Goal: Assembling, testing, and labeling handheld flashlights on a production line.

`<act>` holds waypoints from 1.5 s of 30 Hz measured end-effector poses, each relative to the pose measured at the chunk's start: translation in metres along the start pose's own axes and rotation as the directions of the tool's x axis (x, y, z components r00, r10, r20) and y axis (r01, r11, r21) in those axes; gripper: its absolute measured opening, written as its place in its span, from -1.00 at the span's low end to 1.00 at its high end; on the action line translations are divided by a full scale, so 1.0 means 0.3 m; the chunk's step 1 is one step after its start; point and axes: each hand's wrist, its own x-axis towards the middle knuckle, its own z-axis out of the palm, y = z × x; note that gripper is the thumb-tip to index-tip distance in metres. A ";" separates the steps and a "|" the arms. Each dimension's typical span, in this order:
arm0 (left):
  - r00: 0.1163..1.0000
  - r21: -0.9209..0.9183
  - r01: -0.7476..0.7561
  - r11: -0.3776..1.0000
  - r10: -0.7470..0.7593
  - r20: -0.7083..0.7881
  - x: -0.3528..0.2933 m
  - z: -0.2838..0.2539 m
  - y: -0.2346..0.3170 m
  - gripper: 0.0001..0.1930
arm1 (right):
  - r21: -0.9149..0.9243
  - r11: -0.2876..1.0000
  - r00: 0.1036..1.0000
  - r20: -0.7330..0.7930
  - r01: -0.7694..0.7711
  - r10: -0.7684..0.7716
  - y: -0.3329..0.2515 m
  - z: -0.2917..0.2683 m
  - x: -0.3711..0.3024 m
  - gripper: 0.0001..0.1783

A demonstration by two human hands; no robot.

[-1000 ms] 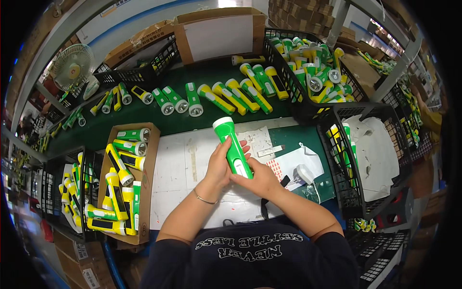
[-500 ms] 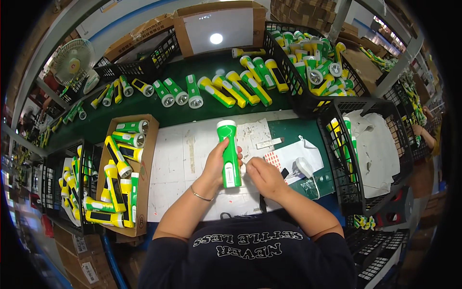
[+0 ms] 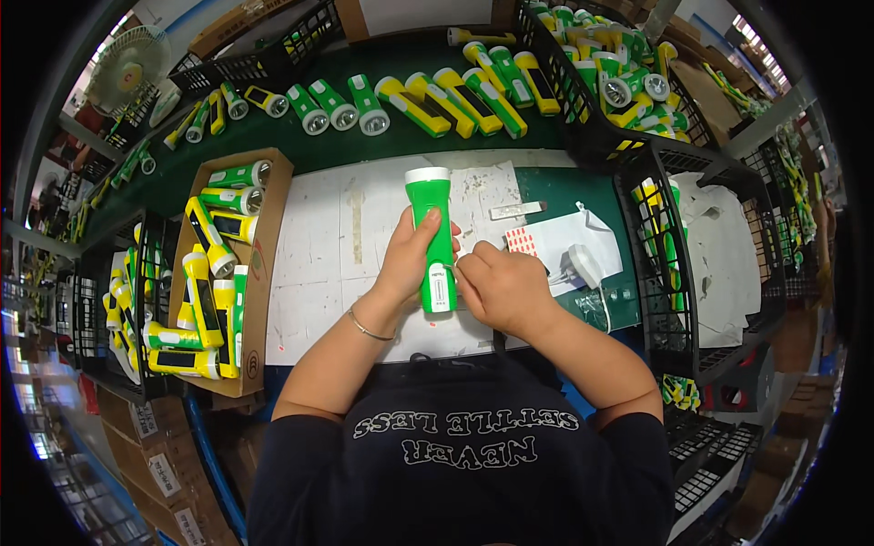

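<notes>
A green flashlight [image 3: 434, 238] with a white head stands lengthwise in front of me, head end away. My left hand [image 3: 407, 253] is wrapped round its body, thumb on top. My right hand [image 3: 501, 284] is closed beside the flashlight's lower right side, its bent fingers close to the white panel near the tail. What those fingers pinch, if anything, is hidden. Beneath both hands lies a worn white sheet [image 3: 314, 246].
An open carton [image 3: 278, 196] of green and yellow flashlights stands at left. More flashlights [image 3: 455, 100] line the green surface behind. Black crates [image 3: 696, 273] stand at right. Nearby lie a sheet of red stickers [image 3: 521, 241], a white plug [image 3: 584, 266] with cord and a small white strip [image 3: 516, 211].
The whole scene has shifted upward in the picture. My right hand has come in against the flashlight's side. The bright spot on the back board is no longer in view.
</notes>
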 end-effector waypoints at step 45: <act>0.970 0.970 -0.241 -0.029 -0.025 0.241 -0.180 -0.153 0.220 -0.61 | 0.932 -0.001 0.922 0.358 -0.362 0.145 0.114 0.086 0.116 -0.35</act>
